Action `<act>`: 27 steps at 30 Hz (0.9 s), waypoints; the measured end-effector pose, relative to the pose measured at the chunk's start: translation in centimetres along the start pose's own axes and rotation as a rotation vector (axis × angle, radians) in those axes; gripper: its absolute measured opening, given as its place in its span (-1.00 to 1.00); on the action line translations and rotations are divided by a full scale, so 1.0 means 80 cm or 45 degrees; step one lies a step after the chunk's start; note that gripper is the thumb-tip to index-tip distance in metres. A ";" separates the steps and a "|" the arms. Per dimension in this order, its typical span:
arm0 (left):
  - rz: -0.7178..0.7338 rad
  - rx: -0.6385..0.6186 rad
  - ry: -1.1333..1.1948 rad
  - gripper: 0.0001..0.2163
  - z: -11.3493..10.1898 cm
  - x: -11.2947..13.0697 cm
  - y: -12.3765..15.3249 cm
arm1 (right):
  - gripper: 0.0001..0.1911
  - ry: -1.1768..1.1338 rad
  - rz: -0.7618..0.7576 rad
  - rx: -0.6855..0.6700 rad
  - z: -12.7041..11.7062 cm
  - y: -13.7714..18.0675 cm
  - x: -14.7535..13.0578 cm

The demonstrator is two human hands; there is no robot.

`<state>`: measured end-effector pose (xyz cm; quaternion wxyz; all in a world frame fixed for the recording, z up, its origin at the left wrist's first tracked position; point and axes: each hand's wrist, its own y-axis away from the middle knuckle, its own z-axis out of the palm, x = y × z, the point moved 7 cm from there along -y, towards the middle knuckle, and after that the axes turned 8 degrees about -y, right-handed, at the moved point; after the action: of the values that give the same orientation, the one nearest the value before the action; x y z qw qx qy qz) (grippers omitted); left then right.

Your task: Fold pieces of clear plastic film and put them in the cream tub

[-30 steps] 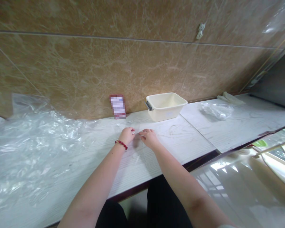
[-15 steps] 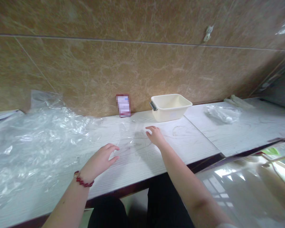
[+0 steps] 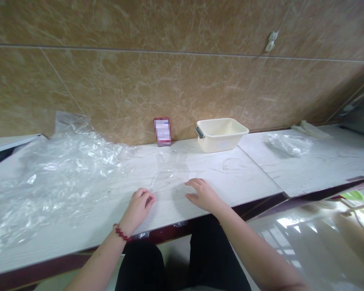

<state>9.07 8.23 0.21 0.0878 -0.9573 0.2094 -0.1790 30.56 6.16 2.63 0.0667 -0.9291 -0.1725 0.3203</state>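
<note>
A thin clear plastic bag (image 3: 170,173) lies flat on the white wood-grain tabletop, its outline hard to make out. My left hand (image 3: 142,204), with a red bead bracelet at the wrist, has thumb and fingertips pinched together at the bag's near left side. Over on the right, my right hand (image 3: 204,196) hovers low at the bag's other side, thumb and fingers apart and nothing visible between them. To the left of my left hand spreads a heap of crumpled clear plastic bags (image 3: 66,169).
A cream plastic tub (image 3: 221,143) with a grey handle stands against the marbled tile wall (image 3: 124,89). Left of it leans a small red-edged card (image 3: 163,132), its face blurred. Farther right lie crumpled clear plastic (image 3: 291,145) and a pale cloth-like item (image 3: 311,130).
My left hand has closed from spread fingers into a pinch and shifted slightly right. My right hand has come nearer to me. The whole view has shifted a little.
</note>
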 end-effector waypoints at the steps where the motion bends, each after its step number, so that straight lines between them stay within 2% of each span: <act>1: 0.008 0.004 0.009 -0.84 -0.002 0.003 0.000 | -0.55 0.001 -0.019 -0.011 0.003 0.005 -0.006; 4: 0.058 -0.001 0.050 -0.84 -0.015 0.017 -0.001 | -0.39 0.034 -0.029 0.006 0.010 0.017 -0.013; 8: 0.131 -0.034 0.102 -0.86 -0.035 0.037 0.004 | -0.31 0.106 -0.038 0.005 0.014 0.017 -0.008; 12: 0.090 -0.087 0.136 -0.85 -0.045 0.047 0.020 | -0.29 0.180 -0.196 -0.117 0.016 0.000 0.000; 16: -0.040 -0.162 0.209 -0.84 -0.047 0.056 0.043 | -0.25 0.216 -0.289 -0.290 0.023 -0.020 0.016; 19: -0.070 -0.240 0.299 -0.83 -0.042 0.066 0.063 | -0.41 0.198 -0.418 -0.457 0.032 -0.027 0.016; 22: 0.048 -0.278 0.345 -0.86 -0.035 0.076 0.077 | -0.62 0.174 -0.546 -0.539 0.036 -0.027 0.010; 27: 0.192 -0.248 0.256 -0.62 -0.020 0.067 0.081 | -0.62 0.178 -0.658 -0.583 0.038 -0.021 0.004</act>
<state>10.63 -0.07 1.72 -0.0138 -0.9201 0.3047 -0.2456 28.47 7.86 0.45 -0.0529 -0.8652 -0.4644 0.1815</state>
